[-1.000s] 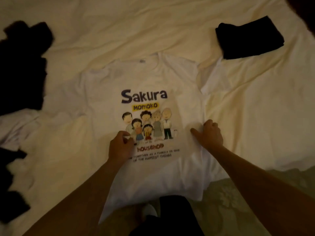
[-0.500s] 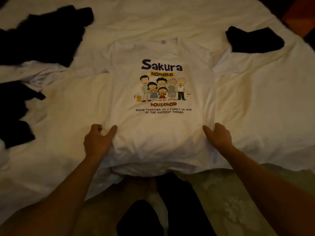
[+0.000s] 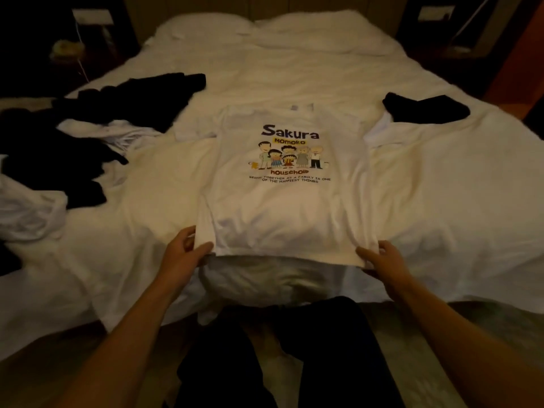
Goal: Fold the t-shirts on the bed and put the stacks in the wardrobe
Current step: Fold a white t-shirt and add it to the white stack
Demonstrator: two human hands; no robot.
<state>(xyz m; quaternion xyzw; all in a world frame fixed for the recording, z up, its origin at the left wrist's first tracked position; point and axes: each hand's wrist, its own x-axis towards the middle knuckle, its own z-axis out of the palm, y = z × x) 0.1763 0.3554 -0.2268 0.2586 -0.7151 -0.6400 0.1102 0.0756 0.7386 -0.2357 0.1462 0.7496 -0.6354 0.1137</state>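
Dim bedroom, filled almost edge to edge by a wide bed [image 3: 294, 72] under rumpled white sheets, two pillows [image 3: 265, 28] at the head edge. Spread flat near the foot edge, about midway across: a white t-shirt [image 3: 282, 207], front up, collar toward the pillows, hem toward the foot. Printed on the chest: "Sakura" in dark letters, "MOMOKO" on a yellow strip, a row of cartoon family figures, "household" in brown and two small lines of text below. Sleeves splayed out to both sides, cloth lightly creased, hem raised a little off the sheet. Heaped along the left edge: a pile of unfolded black and white clothes [image 3: 88, 134]. Toward the right edge, just beyond the right sleeve: a folded black garment [image 3: 426, 108]. At the hem's left corner: left hand [image 3: 182, 254], pinching the cloth between thumb and fingers. At the hem's right corner: right hand [image 3: 382, 259], thumb on top, fingers curled under the edge.
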